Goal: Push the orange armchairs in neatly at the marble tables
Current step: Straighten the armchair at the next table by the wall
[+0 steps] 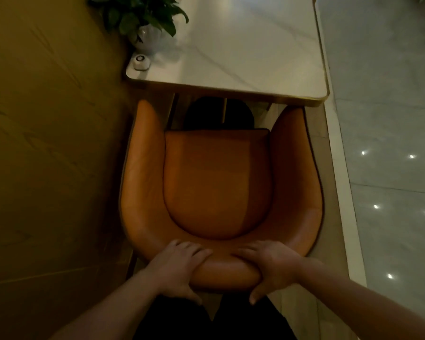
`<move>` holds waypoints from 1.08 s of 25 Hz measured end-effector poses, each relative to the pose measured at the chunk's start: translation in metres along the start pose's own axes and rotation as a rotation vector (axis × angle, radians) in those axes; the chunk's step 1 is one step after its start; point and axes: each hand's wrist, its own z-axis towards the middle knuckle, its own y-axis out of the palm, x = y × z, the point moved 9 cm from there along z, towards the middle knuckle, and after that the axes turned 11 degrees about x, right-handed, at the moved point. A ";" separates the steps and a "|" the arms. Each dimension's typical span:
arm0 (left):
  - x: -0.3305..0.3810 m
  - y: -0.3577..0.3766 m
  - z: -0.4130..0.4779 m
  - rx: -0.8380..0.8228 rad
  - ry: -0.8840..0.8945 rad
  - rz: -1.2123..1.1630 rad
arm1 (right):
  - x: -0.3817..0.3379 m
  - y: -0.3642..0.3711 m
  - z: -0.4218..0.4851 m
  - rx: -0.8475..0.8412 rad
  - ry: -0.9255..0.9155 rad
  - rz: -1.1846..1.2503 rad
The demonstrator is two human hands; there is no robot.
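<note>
Both hands are on the chair (216,182) back at the near edge: left hand (179,268) and right hand (272,268) each wrap the padded rim, fingers over the top, thumbs underneath. The arm tips sit right at the table (250,45) edge, but the seat front is short of it, leaving a dark gap. It's tight on the left, with the chair nearly against the wall (47,143). On the right, a narrow strip, then the tiled floor (390,119). A plant (138,13) and a button (140,61) sit on the table's left corner.
</note>
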 end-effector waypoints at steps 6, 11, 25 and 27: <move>-0.002 -0.003 0.006 0.049 -0.014 -0.016 | -0.006 0.001 0.009 0.083 0.014 -0.091; -0.006 -0.008 0.006 0.065 -0.015 0.009 | -0.010 -0.002 0.008 0.112 0.036 -0.053; -0.046 -0.018 -0.010 0.061 -0.021 -0.086 | -0.035 -0.007 0.036 0.131 0.077 0.048; -0.048 -0.018 -0.012 0.055 -0.015 -0.089 | -0.039 -0.008 0.037 0.128 0.085 0.076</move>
